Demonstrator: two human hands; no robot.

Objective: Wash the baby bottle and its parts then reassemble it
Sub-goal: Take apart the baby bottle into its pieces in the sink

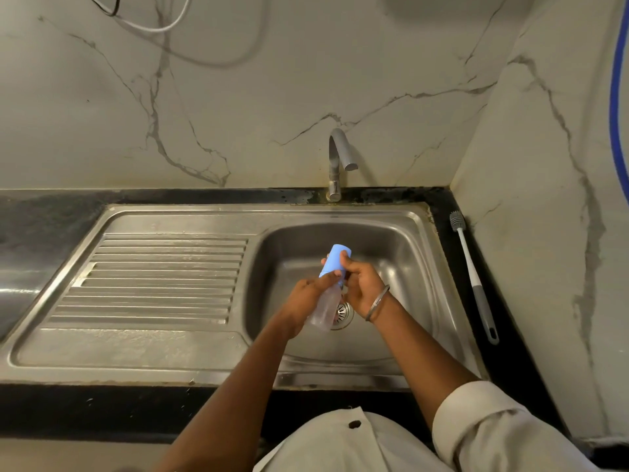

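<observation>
Item: baby bottle (325, 310), over sink (391, 240), long axis pointing away from you. Your left hand (306, 298) gripped its body; your right hand (362, 284) curled fingers (345, 256) round the blue cap (335, 258).

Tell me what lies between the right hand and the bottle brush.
The head view shows nothing loose there. Between the right hand and the bottle brush are only the sink's bare basin wall and rim and a strip of black counter.

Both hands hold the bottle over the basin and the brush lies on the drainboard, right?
No: the head view shows the brush on the black counter right of the sink. Left hand and right hand do hold the bottle over the basin.
</observation>
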